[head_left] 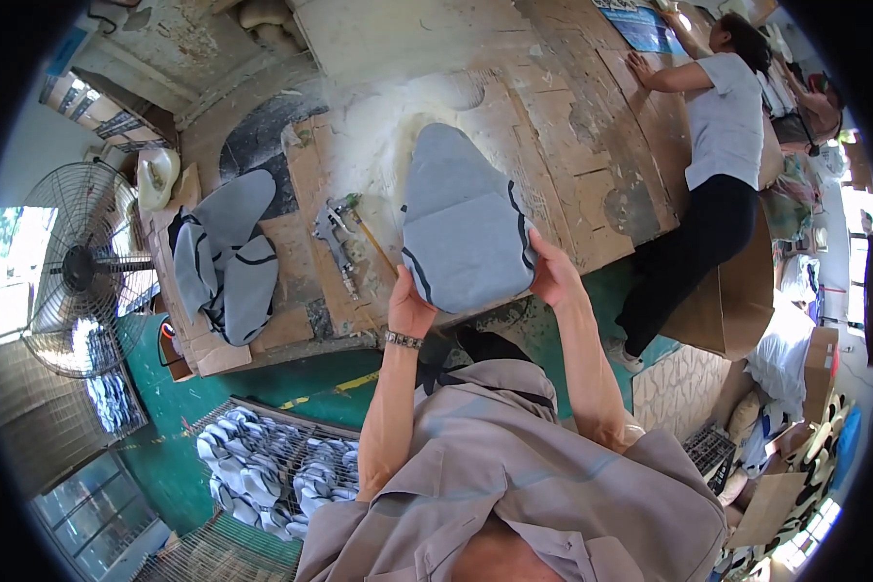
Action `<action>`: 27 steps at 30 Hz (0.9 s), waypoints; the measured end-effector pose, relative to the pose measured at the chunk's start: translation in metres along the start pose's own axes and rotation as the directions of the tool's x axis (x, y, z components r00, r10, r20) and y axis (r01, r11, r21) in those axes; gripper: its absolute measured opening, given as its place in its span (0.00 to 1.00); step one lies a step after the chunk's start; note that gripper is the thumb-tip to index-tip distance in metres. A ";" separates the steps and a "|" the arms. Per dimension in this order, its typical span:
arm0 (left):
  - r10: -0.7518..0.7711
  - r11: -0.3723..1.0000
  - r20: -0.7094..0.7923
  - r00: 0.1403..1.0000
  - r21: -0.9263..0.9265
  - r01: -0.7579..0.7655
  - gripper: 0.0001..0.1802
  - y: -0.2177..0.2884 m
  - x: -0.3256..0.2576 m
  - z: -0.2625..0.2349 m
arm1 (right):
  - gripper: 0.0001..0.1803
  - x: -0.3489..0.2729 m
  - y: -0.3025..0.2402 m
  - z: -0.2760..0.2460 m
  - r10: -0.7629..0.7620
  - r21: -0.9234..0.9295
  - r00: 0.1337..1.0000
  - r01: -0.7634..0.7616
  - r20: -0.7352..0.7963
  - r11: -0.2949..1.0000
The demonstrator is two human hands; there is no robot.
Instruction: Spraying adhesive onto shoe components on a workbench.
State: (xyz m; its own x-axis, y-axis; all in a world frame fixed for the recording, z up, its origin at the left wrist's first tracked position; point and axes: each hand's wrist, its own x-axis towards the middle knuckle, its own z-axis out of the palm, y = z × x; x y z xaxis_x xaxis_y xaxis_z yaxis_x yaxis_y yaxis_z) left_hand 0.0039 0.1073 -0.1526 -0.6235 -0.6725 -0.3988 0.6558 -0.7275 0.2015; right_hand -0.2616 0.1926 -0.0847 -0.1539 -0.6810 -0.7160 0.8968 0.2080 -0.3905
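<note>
Both hands (480,286) grip grey fabric piece (464,225) over cardboard-covered table (572,126).

1. Daylight, bright overall; no hard shadows on the workbench (514,107).
2. Strongest light at far left behind the fan (82,267) and at the right rim; both patches blown out white.
3. White dusted patch on the bench glares slightly.
4. Heavy fisheye bend: bench edges curve, black vignette rings the corners.
5. Centre sharp; rim detail soft and smeared.
</note>
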 end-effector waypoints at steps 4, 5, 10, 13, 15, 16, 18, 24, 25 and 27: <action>0.126 0.936 -0.156 0.980 0.344 -0.066 0.15 0.013 0.031 -0.007 | 0.22 0.034 -0.002 -0.020 -0.046 -0.047 0.998 0.044 -0.048 0.998; 0.129 0.935 -0.147 0.981 0.346 -0.071 0.15 0.018 0.041 -0.009 | 0.20 0.044 -0.004 -0.022 -0.101 -0.067 0.993 0.097 -0.057 0.993; 0.439 0.564 -0.308 0.844 0.826 0.008 0.10 0.044 0.098 0.003 | 0.14 0.101 -0.021 -0.014 -0.349 -0.440 0.926 0.256 -0.144 0.861; 0.665 -0.035 -0.207 0.718 0.951 0.307 0.13 0.041 0.124 0.021 | 0.15 0.134 -0.028 -0.007 -0.476 -0.716 0.851 0.190 -0.220 0.672; 0.700 -0.100 -0.216 0.680 0.914 0.393 0.12 0.033 0.131 0.033 | 0.18 0.148 -0.026 -0.008 -0.627 -0.911 0.759 0.113 -0.178 0.396; 0.704 -0.087 -0.242 0.668 0.903 0.420 0.12 0.034 0.128 0.037 | 0.21 0.155 -0.028 -0.008 -0.663 -0.969 0.739 0.055 -0.121 0.239; 0.753 -0.109 -0.224 0.618 0.884 0.454 0.11 0.030 0.118 0.042 | 0.26 0.155 -0.026 -0.015 -0.657 -0.981 0.747 0.030 -0.105 0.190; 0.831 -0.133 0.059 0.554 0.987 0.094 0.13 0.056 0.087 0.018 | 0.18 0.137 -0.016 -0.017 -0.741 -0.913 0.672 0.293 -0.013 0.283; 0.870 -0.272 0.224 0.440 0.961 0.049 0.14 0.075 0.080 0.007 | 0.18 0.132 -0.015 -0.016 -0.749 -0.889 0.661 0.314 -0.047 0.333; 0.844 -0.451 0.370 0.388 0.881 0.140 0.20 0.135 0.056 -0.026 | 0.17 0.113 -0.011 -0.022 -0.710 -0.830 0.690 0.308 -0.141 0.464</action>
State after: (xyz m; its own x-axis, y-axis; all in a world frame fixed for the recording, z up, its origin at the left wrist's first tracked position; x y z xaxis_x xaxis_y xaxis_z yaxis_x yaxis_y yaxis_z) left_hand 0.0686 -0.0247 -0.1715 0.1543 -0.9252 0.3468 -0.7583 0.1142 0.6419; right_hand -0.2982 0.1288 -0.1744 -0.8009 -0.5191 -0.2985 0.0245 0.4698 -0.8825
